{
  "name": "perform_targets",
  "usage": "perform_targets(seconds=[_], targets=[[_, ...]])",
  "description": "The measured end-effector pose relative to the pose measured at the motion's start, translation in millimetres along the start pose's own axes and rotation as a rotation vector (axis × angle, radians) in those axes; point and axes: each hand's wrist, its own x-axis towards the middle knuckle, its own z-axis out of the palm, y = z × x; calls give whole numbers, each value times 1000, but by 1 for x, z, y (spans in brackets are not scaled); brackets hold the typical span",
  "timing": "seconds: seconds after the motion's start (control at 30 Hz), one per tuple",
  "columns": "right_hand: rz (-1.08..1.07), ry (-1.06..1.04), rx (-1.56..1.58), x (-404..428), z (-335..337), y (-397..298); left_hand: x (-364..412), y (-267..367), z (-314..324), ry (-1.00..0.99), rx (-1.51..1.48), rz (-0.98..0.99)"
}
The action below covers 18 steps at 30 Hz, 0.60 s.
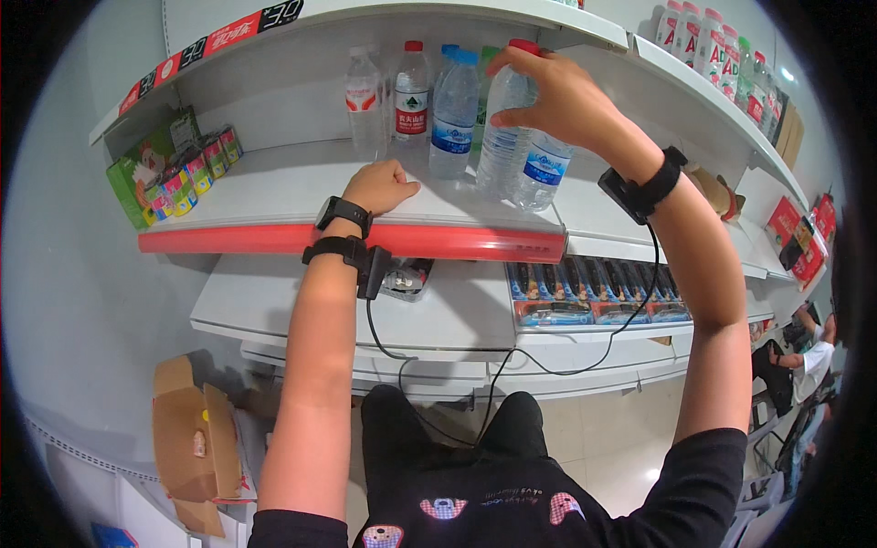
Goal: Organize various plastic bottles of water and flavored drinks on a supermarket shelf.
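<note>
My right hand (548,96) is around the upper part of a clear plastic water bottle (503,161) with a red cap, which stands upright on the white shelf (274,175). Directly beside it stands a smaller bottle with a blue label (545,168); its top is hidden by my hand. Curled into a loose fist, my left hand (380,188) rests at the shelf's front, holding nothing visible. Behind it are a clear bottle with a red-and-white label (363,103), a red-capped bottle (412,96) and a blue-capped bottle (453,120). A green bottle is partly hidden behind these.
A red strip (240,238) edges the shelf. Small colourful packs (181,192) stand at its left. Packaged goods (589,291) lie on the lower shelf, near a small plastic tray (408,282). An open cardboard box (185,431) is at lower left. Another person (812,363) is at far right.
</note>
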Motion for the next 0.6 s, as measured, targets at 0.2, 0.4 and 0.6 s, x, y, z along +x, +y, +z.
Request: perform_targets(seconds=[0.2,0.4,0.6], targets=[[53,-46,44,22,22,23,-4,2,1,17,9,-13],[114,-217,10,48,30,22,-3,0,2,44,-7,2],[245,-335,46,67,38,36,-4,2,-1,-7,22,-47]])
